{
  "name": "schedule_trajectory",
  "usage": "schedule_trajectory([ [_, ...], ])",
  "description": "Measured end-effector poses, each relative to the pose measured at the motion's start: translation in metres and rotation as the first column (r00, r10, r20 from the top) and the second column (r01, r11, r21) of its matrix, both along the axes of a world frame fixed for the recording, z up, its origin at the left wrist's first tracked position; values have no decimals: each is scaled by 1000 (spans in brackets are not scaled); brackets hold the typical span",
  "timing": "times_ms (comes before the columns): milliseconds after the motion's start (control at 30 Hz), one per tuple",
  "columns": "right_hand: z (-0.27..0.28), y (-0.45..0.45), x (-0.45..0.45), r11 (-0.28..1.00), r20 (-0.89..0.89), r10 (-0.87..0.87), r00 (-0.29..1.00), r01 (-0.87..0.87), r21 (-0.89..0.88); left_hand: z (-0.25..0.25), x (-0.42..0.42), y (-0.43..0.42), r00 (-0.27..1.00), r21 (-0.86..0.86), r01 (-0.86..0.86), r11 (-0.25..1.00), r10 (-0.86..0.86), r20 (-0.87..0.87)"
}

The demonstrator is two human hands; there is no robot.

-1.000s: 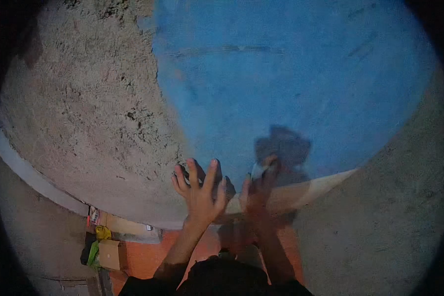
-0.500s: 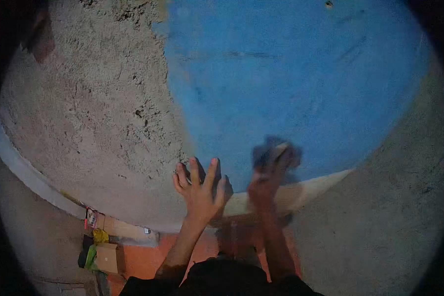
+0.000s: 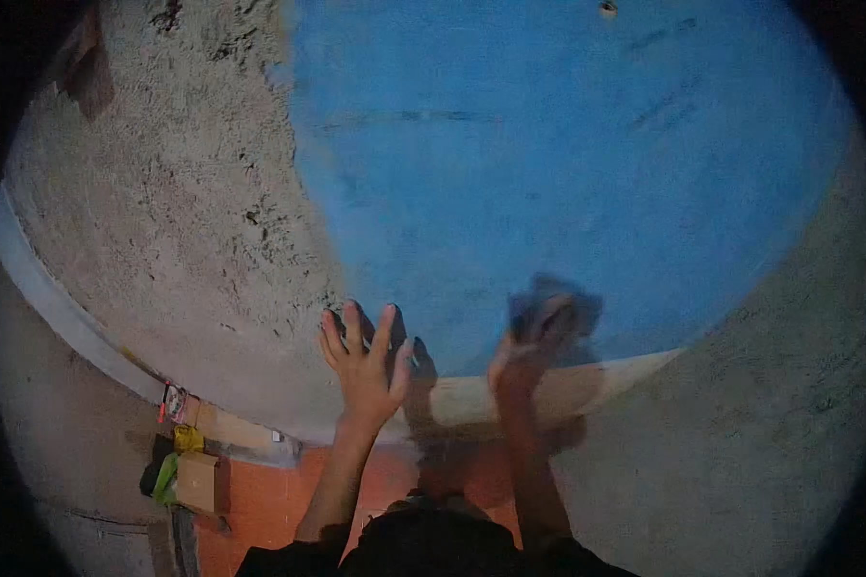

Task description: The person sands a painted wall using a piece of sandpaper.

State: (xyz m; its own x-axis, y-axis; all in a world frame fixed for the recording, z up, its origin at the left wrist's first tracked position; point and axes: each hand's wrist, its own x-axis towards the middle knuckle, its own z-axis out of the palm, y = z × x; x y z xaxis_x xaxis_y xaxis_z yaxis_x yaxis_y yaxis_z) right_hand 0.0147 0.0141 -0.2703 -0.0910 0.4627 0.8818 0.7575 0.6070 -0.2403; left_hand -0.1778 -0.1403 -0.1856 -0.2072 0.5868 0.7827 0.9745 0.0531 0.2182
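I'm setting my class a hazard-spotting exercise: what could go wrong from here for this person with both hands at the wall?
The left hand is bare and spread beside rough, pitted plaster, so it might get scraped if it slides that way.

The right hand is blurred near the lower edge of the blue paint; rubbing there could perhaps mark or chip it.

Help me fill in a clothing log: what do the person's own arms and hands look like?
Dark, apparently black sleeves leave both forearms bare. The left hand has slender fingers and shows no glove, ring or wristband. The right hand also looks ungloved, but it is too blurred and dim to rule out small jewellery.
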Motion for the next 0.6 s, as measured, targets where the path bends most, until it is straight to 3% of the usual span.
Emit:
schedule_trajectory([
  [33, 51, 7, 8, 994, -117, -1, 993, 14, 105, 0, 2, 1, 1000, 7, -4, 1000, 3, 11],
  [100, 106, 13, 16, 981, -285, 14, 958, -68, -183, -2, 3, 2, 1000, 23, -13, 1000, 13, 27],
  [167, 72, 28, 8, 989, -37, -133, 990, 130, -64, -3, 3, 3, 997, 50, 18, 999, -21, 74],
  [233, 42, 1, -27, 1000, -30, 19, 999, -19, -13, -4, 3, 3, 995, 65, 21, 998, -28, 99],
  [300, 46, -48, -57, 929, -100, 287, 953, -302, -212, -5, 3, 4, 995, 62, 5, 998, -11, 95],
  [333, 30, -58, -57, 953, 182, 256, 949, -216, -215, -7, 4, 3, 995, 63, 5, 998, -11, 95],
  [433, -5, -56, -24, 936, 136, 285, 949, -245, -252, -8, 2, 6, 996, 66, -3, 998, -3, 89],
  [467, -14, -45, -16, 913, -74, 271, 960, -281, -297, -7, 2, 5, 996, 51, -3, 999, -1, 84],
  [533, 11, -25, -3, 949, -270, 136, 953, -204, -239, -6, 3, 1, 997, 32, -5, 999, 3, 72],
  [600, 76, 1, 10, 999, -186, 30, 982, -35, -20, -1, 4, 1, 998, 36, -6, 999, 4, 57],
])
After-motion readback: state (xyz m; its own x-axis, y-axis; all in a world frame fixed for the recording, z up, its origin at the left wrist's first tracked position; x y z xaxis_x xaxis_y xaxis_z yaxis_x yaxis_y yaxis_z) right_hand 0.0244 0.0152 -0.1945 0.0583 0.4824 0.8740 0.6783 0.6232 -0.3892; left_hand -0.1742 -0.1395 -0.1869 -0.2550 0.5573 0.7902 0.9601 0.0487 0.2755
